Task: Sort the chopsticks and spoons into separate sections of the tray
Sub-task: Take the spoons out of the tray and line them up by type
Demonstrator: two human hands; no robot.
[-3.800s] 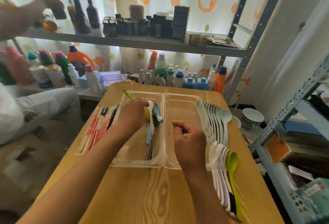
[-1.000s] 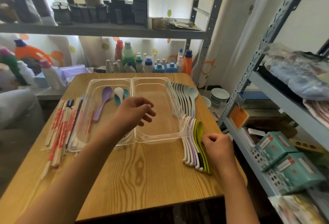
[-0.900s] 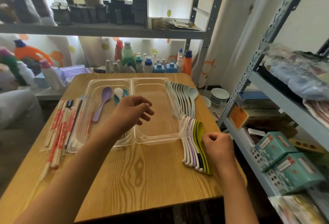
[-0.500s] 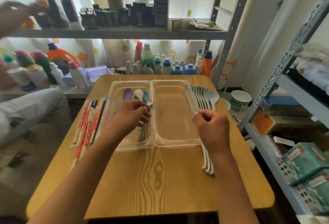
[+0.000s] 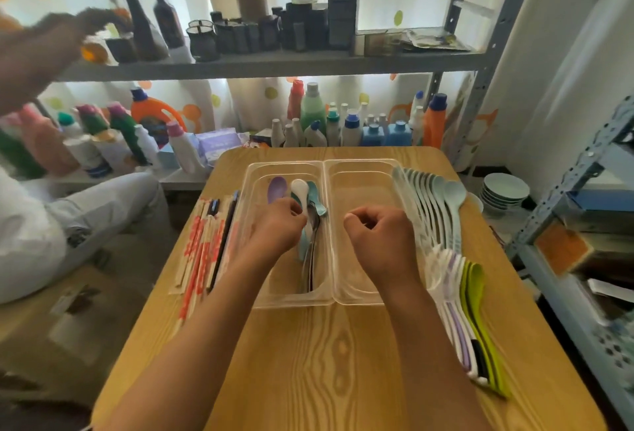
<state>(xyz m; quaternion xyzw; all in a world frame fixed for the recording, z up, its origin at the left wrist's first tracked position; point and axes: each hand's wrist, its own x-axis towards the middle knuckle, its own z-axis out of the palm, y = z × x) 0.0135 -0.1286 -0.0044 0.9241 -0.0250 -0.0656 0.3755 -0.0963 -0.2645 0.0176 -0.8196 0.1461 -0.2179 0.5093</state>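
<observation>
A clear two-section tray lies mid-table. Its left section holds a purple spoon, a white spoon and teal spoons; its right section is bare. My left hand hovers over the left section, fingers curled onto the white spoon's handle. My right hand is a loose fist above the right section, with nothing visible in it. Paper-wrapped chopsticks lie left of the tray. A fanned row of spoons, pale teal to white, lilac and green, lies to its right.
Another person sits at the left, with an arm raised to the grey shelf and a leg near the table corner. Cleaning bottles line the far table edge. Stacked bowls and metal racking stand to the right.
My right hand left the spoon row and came over the tray's right section. My left hand closed onto the spoons in the left section. The other person's arm rose to the shelf.
</observation>
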